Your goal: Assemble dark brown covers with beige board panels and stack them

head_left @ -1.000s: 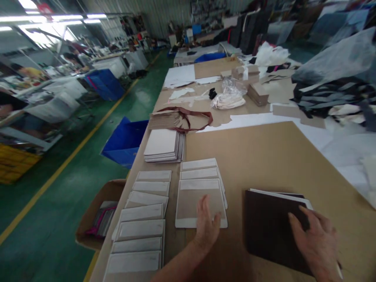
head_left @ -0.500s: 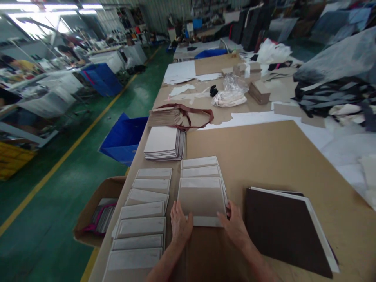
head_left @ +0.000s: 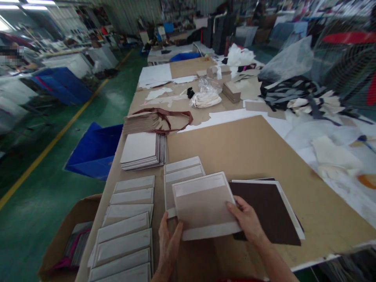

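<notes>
A tan panel with white borders is lifted and turned a little above the table. My left hand grips its near-left edge, and my right hand grips its right edge. The panel's right side overlaps a stack of dark brown panels. Behind the lifted panel lie overlapping grey-white panels. To the left, a column of several overlapping grey-white panels runs along the table edge.
A stack of white boards and a tied bundle with a brown strap sit farther back. A cardboard box and a blue bin stand on the floor at left. Fabric piles lie at right.
Both hands have lifted the top tan panel off its pile and swung it rightward over the brown stack. One second ago my right hand rested on the brown stack.
</notes>
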### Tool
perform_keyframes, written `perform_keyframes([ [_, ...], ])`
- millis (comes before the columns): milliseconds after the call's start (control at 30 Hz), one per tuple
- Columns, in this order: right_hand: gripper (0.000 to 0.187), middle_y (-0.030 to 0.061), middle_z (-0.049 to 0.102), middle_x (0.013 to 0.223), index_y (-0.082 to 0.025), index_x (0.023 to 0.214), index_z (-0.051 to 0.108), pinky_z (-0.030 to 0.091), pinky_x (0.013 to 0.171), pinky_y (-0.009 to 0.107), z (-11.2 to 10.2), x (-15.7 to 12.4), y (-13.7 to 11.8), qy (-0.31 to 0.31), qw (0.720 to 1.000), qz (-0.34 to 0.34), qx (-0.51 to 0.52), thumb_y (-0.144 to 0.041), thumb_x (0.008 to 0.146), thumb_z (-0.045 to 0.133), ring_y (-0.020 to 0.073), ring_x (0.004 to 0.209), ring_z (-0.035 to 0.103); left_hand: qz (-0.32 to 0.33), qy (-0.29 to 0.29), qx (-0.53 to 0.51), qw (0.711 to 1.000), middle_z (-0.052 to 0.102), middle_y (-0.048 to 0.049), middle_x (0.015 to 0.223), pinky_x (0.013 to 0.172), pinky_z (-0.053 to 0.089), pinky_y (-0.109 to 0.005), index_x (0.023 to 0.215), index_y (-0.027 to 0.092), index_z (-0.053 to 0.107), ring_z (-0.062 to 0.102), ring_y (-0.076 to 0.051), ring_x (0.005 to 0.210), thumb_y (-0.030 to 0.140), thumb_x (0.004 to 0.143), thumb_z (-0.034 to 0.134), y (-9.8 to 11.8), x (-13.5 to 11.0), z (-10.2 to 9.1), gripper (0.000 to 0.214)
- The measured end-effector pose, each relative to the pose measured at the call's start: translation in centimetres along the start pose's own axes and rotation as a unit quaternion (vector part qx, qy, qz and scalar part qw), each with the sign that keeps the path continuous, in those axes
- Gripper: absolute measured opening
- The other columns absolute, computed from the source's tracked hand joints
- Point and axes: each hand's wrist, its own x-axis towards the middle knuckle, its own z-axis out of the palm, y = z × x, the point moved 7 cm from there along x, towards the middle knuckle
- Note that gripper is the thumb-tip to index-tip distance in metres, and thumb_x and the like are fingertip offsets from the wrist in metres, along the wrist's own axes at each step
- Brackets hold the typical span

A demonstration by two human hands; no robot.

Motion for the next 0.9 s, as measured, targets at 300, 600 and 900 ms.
perform_keyframes([
  [300, 0.065, 0.0128, 0.064, 0.101, -0.019, 0.108, 0.063, 0.047, 0.083, 0.053, -21.6, -5.0, 3.4, 0.27, 0.938, 0.07, -0.207, -0.064, 0.061, 0.064, 0.0396, 0.099, 0.056, 0.062, 0.032, 0.054, 0.996, 0.047, -0.0146, 0.128, 0.106, 0.03, -0.049, 0.126, 0.015, 0.039, 0.039, -0.029, 0.125, 0.035, 0.077, 0.05, 2.6, 2.7, 0.2, 0.054],
  [600, 0.046, 0.0149, 0.052, 0.117, -0.012, 0.121, 0.051, 0.043, 0.093, 0.04, -2.1, 2.8, -3.1, 0.073, 0.903, -0.221, -0.36, -0.041, 0.087, 0.039, 0.0264, 0.106, 0.051, 0.056, 0.036, 0.151, 0.986, 0.047, -0.0206, 0.129, 0.102, 0.035, -0.049, 0.125, 0.01, 0.041, 0.041, -0.031, 0.124, 0.026, 0.076, 0.052, 3.1, 5.5, 0.4, 0.054],
  [900, 0.06, 0.0231, 0.055, 0.107, 0.001, 0.116, 0.053, 0.034, 0.095, 0.05, 7.1, 6.3, 2.5, 0.066, 0.932, -0.112, -0.338, -0.032, 0.067, 0.056, 0.0375, 0.105, 0.048, 0.082, -0.022, 0.168, 0.982, 0.034, -0.0242, 0.142, 0.11, 0.025, -0.046, 0.131, 0.0, 0.037, 0.026, -0.032, 0.134, 0.025, 0.074, 0.051, 2.6, 4.6, 1.3, 0.064],
])
